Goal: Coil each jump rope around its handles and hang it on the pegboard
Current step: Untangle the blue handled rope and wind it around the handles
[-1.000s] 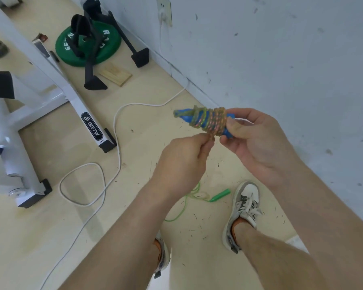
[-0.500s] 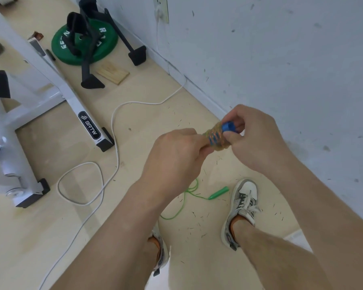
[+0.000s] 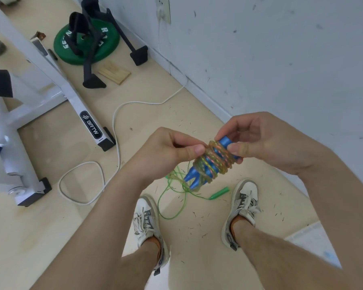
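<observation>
Pale floor [image 3: 50,237], scuffed wall [image 3: 281,59] at 1 o'clock. At frame centre, mid-air, the multicoloured jump rope [image 3: 215,158] is wound tight round its paired blue handles [image 3: 192,178]. We judge it light, with a springy, slick cord apt to unwind, so pinch across the coils rather than the bare tips. Right hand [image 3: 266,143] grips the upper handle ends. Left hand [image 3: 166,151] pinches the coil's 9 o'clock edge. A green jump rope [image 3: 220,192] lies loose on the floor at 6 o'clock.

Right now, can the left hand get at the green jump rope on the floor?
Probably not yet. The left hand pinches the coiled rope on the blue handles, which the right hand also holds. The green jump rope lies uncovered on the floor by the shoes, well below both hands.
</observation>
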Demonstrator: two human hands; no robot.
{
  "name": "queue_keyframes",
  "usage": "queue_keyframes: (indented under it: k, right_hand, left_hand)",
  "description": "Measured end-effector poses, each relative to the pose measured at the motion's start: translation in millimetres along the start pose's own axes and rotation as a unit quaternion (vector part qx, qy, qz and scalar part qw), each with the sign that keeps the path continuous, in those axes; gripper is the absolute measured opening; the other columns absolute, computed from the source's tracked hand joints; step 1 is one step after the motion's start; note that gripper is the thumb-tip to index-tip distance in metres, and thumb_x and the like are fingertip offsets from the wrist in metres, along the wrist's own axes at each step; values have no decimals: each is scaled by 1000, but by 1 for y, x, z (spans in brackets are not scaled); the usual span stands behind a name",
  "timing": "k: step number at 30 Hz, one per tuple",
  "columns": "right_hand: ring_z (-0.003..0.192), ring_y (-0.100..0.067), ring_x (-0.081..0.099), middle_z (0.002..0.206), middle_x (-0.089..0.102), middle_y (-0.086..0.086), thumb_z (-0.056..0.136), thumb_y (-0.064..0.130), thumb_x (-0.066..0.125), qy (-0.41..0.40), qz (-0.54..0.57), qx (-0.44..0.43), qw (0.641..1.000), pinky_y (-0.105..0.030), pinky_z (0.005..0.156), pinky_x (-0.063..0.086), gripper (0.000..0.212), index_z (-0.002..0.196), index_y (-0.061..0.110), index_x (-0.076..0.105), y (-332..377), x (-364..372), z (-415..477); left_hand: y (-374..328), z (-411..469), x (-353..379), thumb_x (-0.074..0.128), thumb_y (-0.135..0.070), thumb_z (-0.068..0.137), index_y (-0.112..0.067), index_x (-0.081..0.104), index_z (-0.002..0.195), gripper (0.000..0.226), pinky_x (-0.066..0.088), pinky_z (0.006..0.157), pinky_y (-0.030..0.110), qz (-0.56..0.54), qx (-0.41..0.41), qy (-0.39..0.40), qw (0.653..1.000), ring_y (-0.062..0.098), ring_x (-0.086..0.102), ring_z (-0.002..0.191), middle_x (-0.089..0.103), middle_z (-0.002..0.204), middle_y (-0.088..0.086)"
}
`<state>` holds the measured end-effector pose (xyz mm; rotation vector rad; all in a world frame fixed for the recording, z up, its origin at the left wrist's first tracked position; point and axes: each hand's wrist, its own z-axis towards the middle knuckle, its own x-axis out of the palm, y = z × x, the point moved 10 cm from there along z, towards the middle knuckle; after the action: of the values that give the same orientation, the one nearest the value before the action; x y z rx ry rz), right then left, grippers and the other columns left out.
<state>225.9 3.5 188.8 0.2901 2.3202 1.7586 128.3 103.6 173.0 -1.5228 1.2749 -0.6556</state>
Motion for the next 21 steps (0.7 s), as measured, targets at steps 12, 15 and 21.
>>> queue_keyframes:
  k: [12, 15, 21]
  right_hand:
    - [70, -19, 63, 85, 65, -12, 93, -7, 54, -295, 344, 16, 891, -22, 60, 53, 14, 98, 3, 63, -25, -28, -1]
    - [69, -14, 64, 87, 66, -7, 94, -3, 57, -380, 139, 47, 913, -22, 63, 55, 15, 102, 8, 62, -23, -46, -13]
    - [63, -3, 65, 87, 66, 0, 91, -1, 61, -394, 7, 36, 918, -20, 64, 56, 24, 90, 23, 61, -12, -51, -16]
  left_hand:
    - [-12, 3, 21, 48, -18, 99, -16, 70, 105, 23, 41, 56, 23, 129, 75, -164, 975, 8, 46, 53, 50, 57, -9]
    - [-29, -3, 36, 45, -24, 98, -13, 57, 79, 25, 45, 60, 37, 378, 133, -145, 905, 24, 48, 61, 47, 58, -2]
    - [-41, -8, 12, 49, -34, 92, -19, 66, 74, 29, 47, 59, 36, 412, 179, -194, 872, 19, 54, 61, 56, 63, -4]
